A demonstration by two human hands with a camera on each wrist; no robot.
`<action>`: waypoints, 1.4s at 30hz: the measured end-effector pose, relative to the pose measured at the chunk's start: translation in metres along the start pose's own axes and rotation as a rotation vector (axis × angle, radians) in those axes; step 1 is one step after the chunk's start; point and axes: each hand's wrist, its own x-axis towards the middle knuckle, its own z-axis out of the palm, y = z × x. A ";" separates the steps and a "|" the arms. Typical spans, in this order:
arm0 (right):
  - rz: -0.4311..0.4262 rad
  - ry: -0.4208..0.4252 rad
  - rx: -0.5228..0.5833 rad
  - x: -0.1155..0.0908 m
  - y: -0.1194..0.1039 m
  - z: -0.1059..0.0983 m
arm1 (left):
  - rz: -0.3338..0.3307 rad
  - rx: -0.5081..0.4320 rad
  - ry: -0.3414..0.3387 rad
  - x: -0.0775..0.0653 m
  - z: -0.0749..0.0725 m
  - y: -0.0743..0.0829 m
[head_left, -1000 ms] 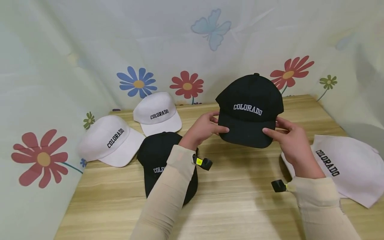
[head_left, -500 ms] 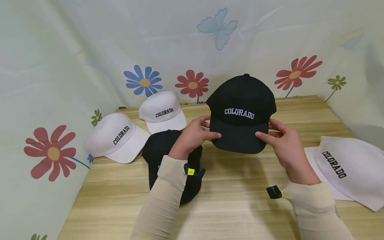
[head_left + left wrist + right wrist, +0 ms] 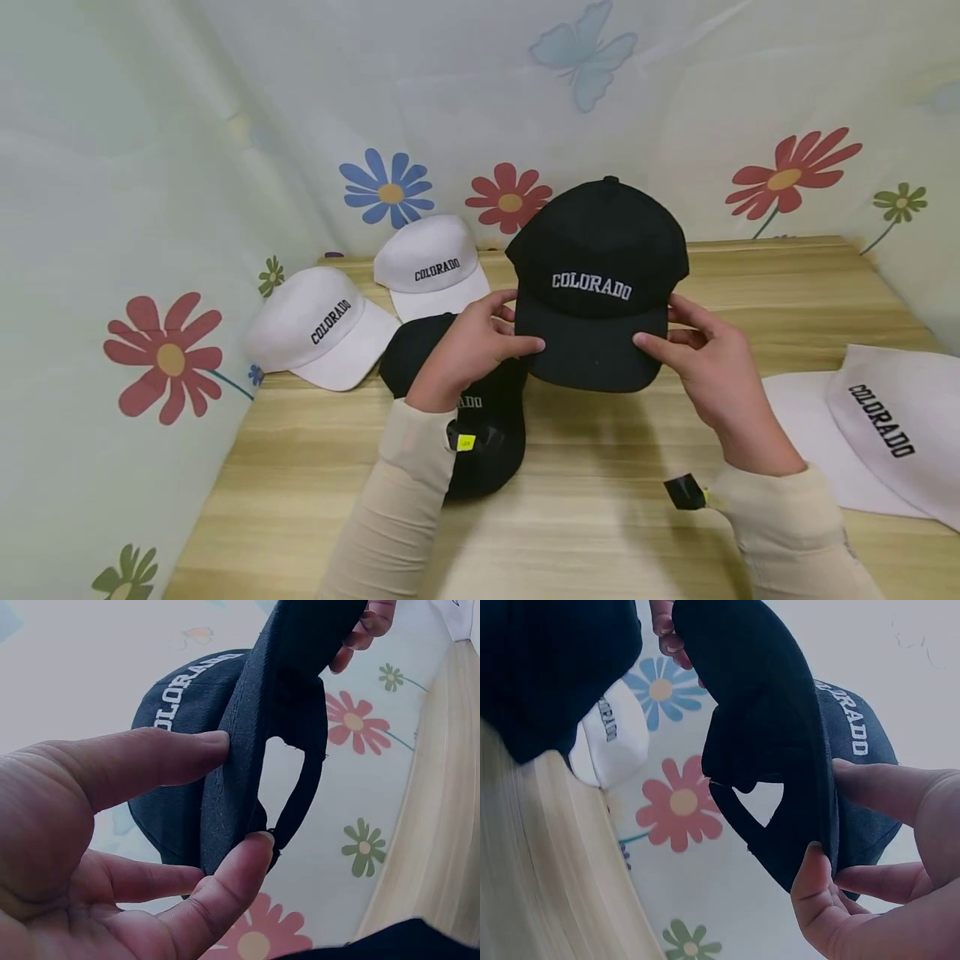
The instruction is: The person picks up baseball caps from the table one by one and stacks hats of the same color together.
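A black baseball cap with white COLORADO lettering is held up over the table, its brim toward me. My left hand pinches one side of the brim, thumb on top and fingers beneath, as the left wrist view shows on the cap. On the opposite side my right hand pinches the brim the same way. From the right wrist, the cap's underside and its rear strap opening show. Partly behind my left hand and sleeve, a second black cap lies on the table.
Two white COLORADO caps lie at the back left of the wooden table. Another white cap lies at the right, cut off by the view's edge. A flower-printed curtain rises behind and to the left.
The view has swung left, so the table and lying caps sit farther right. The black cap and both hands have shifted left relative to the table, with both pinches kept.
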 end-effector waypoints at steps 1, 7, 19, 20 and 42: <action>-0.007 0.003 -0.002 -0.001 -0.001 0.001 | 0.002 0.009 0.005 -0.002 -0.001 0.000; -0.044 -0.013 0.041 -0.007 -0.007 0.015 | -0.002 0.018 0.043 -0.021 -0.011 -0.010; -0.077 -0.058 0.074 -0.013 -0.016 0.042 | 0.023 0.039 0.113 -0.048 -0.030 -0.023; -0.080 -0.061 0.077 -0.014 -0.017 0.044 | 0.021 0.044 0.119 -0.049 -0.032 -0.024; -0.050 -0.230 0.005 -0.025 -0.020 0.104 | -0.032 -0.014 0.187 -0.100 -0.066 -0.072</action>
